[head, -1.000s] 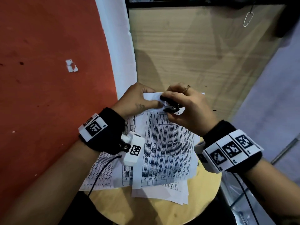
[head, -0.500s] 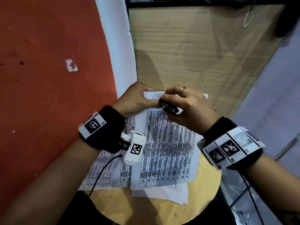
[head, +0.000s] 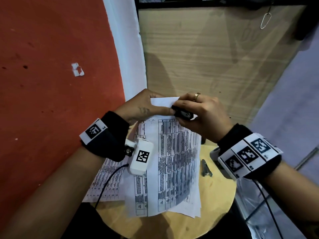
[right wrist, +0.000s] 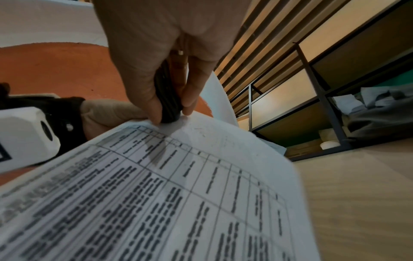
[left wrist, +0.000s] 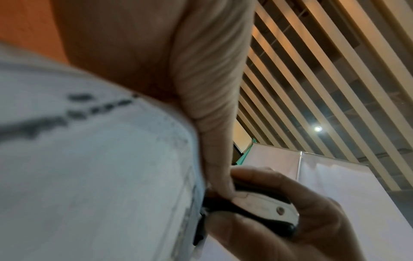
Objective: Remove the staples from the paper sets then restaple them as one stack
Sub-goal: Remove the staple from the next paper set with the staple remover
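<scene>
My left hand (head: pixel 160 109) pinches the top corner of a printed paper set (head: pixel 176 163), thumb on top, and holds that end tilted up off the table. My right hand (head: pixel 178 112) grips a black staple remover (head: pixel 185 115) with its tip at that same corner, beside my left thumb. In the right wrist view, the staple remover (right wrist: pixel 167 98) sits between thumb and fingers and touches the top edge of the paper set (right wrist: pixel 178 185). The left wrist view shows the staple remover (left wrist: pixel 257 208) against the paper set (left wrist: pixel 89 176). The staple itself cannot be seen.
More printed paper sets (head: pixel 107 180) lie under the lifted one on a round wooden table (head: pixel 215 200). A small grey metal tool (head: pixel 206 169) rests on the table to the right of the papers. An orange wall (head: pixel 51 83) is on the left and a wooden panel (head: pixel 207 57) lies ahead.
The held paper set has tilted and swung left, uncovering the grey metal tool on the table. Both hands stay at the top corner and have shifted slightly.
</scene>
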{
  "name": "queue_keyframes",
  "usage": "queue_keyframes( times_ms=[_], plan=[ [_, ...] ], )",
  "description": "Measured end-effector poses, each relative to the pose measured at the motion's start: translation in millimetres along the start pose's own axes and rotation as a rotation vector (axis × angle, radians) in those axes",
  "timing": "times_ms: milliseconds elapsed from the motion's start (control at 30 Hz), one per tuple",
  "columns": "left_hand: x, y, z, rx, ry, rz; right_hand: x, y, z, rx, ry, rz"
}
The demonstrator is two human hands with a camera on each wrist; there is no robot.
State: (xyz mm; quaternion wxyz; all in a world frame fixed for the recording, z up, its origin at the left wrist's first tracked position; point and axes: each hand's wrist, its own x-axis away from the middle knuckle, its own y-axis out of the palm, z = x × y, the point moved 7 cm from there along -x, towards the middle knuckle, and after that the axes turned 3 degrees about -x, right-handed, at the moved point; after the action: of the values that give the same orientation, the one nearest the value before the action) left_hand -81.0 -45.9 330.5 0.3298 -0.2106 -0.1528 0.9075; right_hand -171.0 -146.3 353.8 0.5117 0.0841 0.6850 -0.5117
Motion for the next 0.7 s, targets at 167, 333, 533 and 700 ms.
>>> queue_keyframes(
  times_ms=[167, 333, 533, 700],
  plan=[
    [-1.2, -3.8, 3.1, 0.016, 0.042, 0.051, 5.8, -1.3, 9.3, -0.135, 0.1, 0.057],
    [-2.8, -6.3, 1.8, 0.021, 0.046, 0.066, 6.7, -7.3, 16.8, -0.299, 0.168, 0.105],
    [-1.1, -3.9, 6.1, 0.026, 0.097, 0.108, 8.0, -9.7, 21.8, -0.322, 0.213, 0.141],
    [-5.2, -3.9, 3.3, -0.229, 0.154, 0.343, 11.3, -8.3, 23.8, -0.286, 0.26, 0.175]
  ],
)
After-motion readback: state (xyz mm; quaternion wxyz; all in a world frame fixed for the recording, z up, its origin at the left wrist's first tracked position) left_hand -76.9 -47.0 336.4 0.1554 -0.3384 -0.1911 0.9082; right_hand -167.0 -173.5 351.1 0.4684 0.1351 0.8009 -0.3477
